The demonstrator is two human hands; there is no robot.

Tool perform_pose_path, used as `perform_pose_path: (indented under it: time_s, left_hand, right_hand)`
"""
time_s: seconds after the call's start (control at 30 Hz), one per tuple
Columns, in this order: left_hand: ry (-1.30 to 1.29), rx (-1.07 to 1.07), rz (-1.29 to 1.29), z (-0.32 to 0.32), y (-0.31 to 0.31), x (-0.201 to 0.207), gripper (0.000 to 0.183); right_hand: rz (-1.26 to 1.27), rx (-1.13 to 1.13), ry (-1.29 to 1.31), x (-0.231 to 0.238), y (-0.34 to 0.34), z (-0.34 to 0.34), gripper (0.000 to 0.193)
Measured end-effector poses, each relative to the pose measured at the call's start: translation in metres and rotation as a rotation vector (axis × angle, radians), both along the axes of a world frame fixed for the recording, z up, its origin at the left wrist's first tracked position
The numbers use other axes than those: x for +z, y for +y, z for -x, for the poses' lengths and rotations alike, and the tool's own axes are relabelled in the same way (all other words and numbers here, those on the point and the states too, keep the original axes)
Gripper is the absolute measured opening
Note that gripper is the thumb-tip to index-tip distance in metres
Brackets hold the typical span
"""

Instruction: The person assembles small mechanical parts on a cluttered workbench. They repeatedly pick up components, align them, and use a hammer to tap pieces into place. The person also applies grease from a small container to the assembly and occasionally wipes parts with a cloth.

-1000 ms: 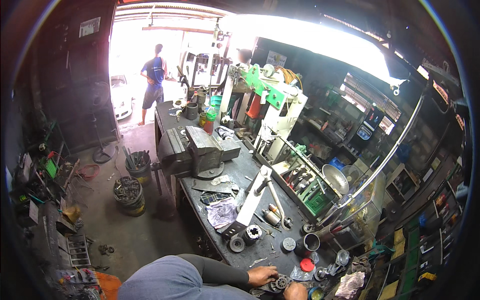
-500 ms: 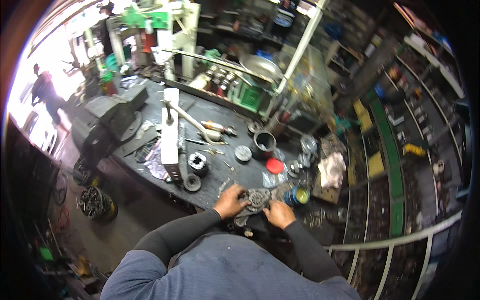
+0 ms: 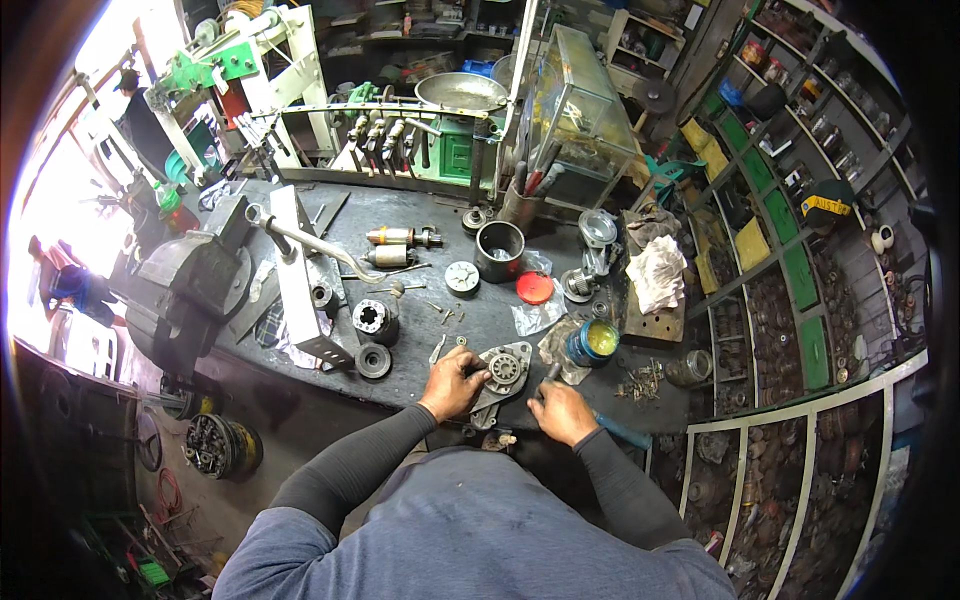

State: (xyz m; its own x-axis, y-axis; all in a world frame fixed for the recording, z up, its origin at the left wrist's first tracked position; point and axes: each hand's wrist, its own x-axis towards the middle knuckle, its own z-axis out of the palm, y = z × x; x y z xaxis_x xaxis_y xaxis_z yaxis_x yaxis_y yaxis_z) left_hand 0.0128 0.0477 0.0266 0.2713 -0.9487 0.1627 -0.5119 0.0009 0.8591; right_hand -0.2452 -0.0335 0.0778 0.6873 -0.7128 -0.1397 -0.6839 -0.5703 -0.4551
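Observation:
A cast-metal housing (image 3: 519, 352) with a round toothed gear (image 3: 504, 369) in its middle lies at the bench's near edge. My left hand (image 3: 455, 385) is closed at its left side, thumb and fingertips pinched on the rim. To the right of the housing, apart from it, my right hand (image 3: 563, 412) is closed around a short dark piece (image 3: 551, 374) that points up; its kind is unclear. Beyond that hand, an open blue tin of yellowish grease (image 3: 597, 341) stands on a dirty rag (image 3: 558, 350).
A large vise (image 3: 180, 300) stands at the left. On the bench (image 3: 420, 335) are a white metal channel (image 3: 300, 270), a dark cylinder (image 3: 500, 250), a red lid (image 3: 534, 287), a white cloth (image 3: 657, 274) and several loose parts. Shelves (image 3: 800, 300) line the right; a bucket of scrap (image 3: 222, 447) is on the floor.
My right hand has come off the housing and moved a little right, with a dark piece in its fingers. My left hand stays at the housing. The view has shifted and sharpened.

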Motion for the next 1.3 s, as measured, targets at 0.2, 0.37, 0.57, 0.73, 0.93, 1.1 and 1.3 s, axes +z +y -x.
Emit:
perform_pose_path:
  time_s: [0.2,0.37,0.57,0.73,0.93,1.1,1.3]
  left_hand:
    - [-0.021,-0.049,0.068,-0.007,0.004,0.009,0.016]
    - [0.023,-0.040,-0.090,-0.003,-0.015,0.047,0.051]
    - [-0.183,-0.166,-0.080,0.001,-0.068,0.016,0.025]
    - [-0.390,-0.188,0.081,0.010,-0.075,-0.005,0.019]
    - [-0.439,-0.329,0.016,0.021,-0.084,0.015,0.020]
    - [-0.353,-0.123,-0.047,0.028,-0.086,0.028,0.018]
    - [-0.553,-0.175,-0.093,0.014,-0.088,0.020,0.016]
  right_hand:
    - [0.259,0.110,-0.038,0.017,-0.033,-0.039,0.023]
    - [0.488,0.485,0.022,0.009,-0.060,-0.041,0.012]
    - [0.549,0.585,0.177,0.007,-0.072,-0.047,0.021]
    - [0.539,0.505,0.224,-0.004,-0.073,-0.044,0.027]
    - [0.336,0.377,0.235,-0.030,-0.084,-0.025,0.035]
    - [0.279,0.482,0.310,-0.048,-0.106,-0.018,0.042]
    - [0.423,0.419,0.146,-0.008,-0.074,-0.055,0.026]
